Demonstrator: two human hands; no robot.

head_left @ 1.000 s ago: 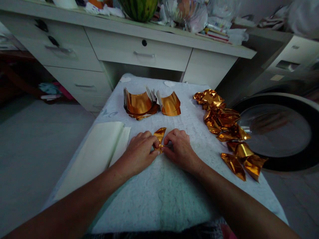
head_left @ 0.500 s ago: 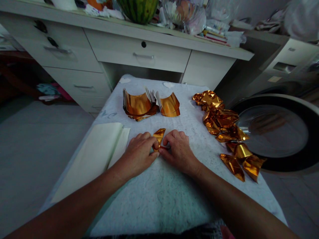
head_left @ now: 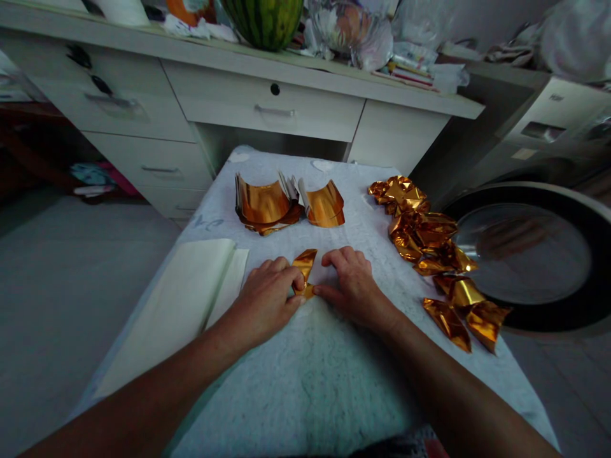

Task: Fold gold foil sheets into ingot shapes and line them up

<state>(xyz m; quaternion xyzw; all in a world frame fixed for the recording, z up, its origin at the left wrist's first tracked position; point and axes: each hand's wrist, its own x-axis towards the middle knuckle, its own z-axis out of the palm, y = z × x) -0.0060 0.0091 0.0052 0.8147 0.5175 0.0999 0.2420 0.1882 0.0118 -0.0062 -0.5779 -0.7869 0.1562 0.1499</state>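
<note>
A small folded piece of gold foil paper (head_left: pixel 304 261) lies on the cloth-covered table between my hands. Over its left part, the fingers and thumb of my left hand (head_left: pixel 270 289) are closed, pinning it down. My right hand (head_left: pixel 354 280) is at its right side; the thumb tip touches the lower right corner while the fingers curve apart from it. Two stacks of curled gold foil sheets with pale backs, a left stack (head_left: pixel 265 202) and a right stack (head_left: pixel 327 205), stand beyond. Several folded gold foil pieces (head_left: pixel 422 230) lie in a row to the right.
Folded pale paper (head_left: pixel 172 305) lies left of my left forearm. White drawers (head_left: pixel 267 114) stand behind the table (head_left: pixel 324 375), with a watermelon (head_left: pixel 267 22) and plastic bags on top. At right, a washing machine's round door (head_left: pixel 529 254) hangs open beside the table edge.
My right hand has moved slightly right, its fingers opening away from the foil while its thumb stays at the lower corner. More of the foil shows. My left hand holds its place.
</note>
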